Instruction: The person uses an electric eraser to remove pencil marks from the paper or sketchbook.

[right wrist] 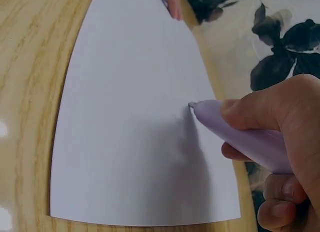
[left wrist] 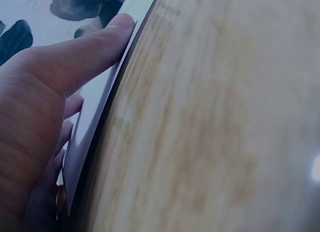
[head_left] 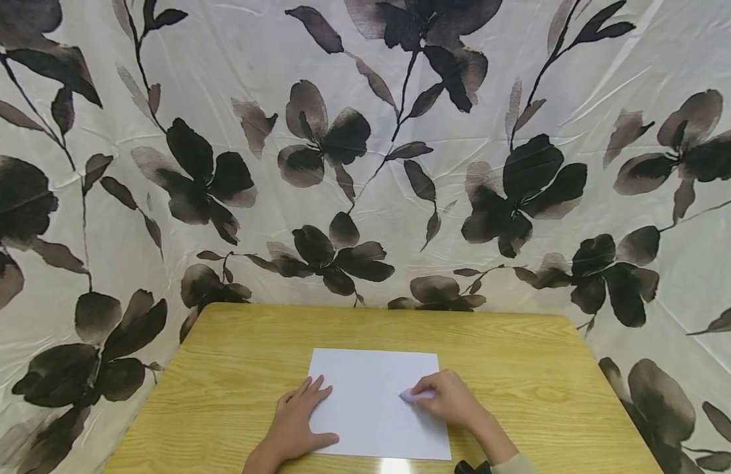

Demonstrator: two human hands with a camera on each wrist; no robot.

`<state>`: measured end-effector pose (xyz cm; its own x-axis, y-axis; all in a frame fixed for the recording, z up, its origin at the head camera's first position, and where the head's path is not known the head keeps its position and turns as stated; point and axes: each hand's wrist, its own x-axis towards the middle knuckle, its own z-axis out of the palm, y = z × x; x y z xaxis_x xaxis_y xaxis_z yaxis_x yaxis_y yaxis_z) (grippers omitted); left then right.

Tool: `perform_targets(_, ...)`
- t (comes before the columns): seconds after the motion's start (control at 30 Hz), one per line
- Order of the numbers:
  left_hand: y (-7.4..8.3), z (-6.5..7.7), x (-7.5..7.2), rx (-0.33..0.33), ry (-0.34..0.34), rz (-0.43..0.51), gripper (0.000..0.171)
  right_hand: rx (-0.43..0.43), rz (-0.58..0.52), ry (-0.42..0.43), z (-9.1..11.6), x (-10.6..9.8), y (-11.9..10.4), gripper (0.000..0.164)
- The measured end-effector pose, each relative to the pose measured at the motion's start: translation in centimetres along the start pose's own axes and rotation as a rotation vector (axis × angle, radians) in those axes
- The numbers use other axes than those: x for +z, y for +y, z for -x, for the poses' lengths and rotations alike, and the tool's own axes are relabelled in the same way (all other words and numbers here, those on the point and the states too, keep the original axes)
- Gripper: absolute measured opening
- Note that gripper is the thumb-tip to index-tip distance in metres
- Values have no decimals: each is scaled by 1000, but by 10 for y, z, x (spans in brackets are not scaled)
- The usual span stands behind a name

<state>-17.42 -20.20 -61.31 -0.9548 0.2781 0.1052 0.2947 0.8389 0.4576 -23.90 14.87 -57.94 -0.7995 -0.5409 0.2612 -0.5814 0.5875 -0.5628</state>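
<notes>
A blank white sheet of paper point(head_left: 371, 408) lies on the table. My left hand point(head_left: 297, 421) rests at its left side with fingers spread, fingertips and thumb on the paper. In the left wrist view the thumb point(left wrist: 100, 50) lies along the paper's near edge. My right hand point(head_left: 451, 398) grips a thick lavender pen point(right wrist: 245, 134) between thumb and fingers, over the right part of the sheet. The pen tilts, and its small metal tip is right at the paper's surface, casting a shadow there. The pen's back end is hidden in the hand.
The yellow wood-grain table point(head_left: 253, 342) reaches back to a white cloth point(head_left: 401, 217) with dark flowers, which hangs behind and at both sides. A black object point(head_left: 472, 467) shows at the right wrist, beside a beige sleeve point(head_left: 515, 464).
</notes>
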Motion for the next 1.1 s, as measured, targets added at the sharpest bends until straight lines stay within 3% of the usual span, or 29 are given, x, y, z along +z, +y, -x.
perform_targets(1.1, -4, 0, 3, 4, 1, -9, 94, -38, -16, 11, -3, 8, -4, 11)
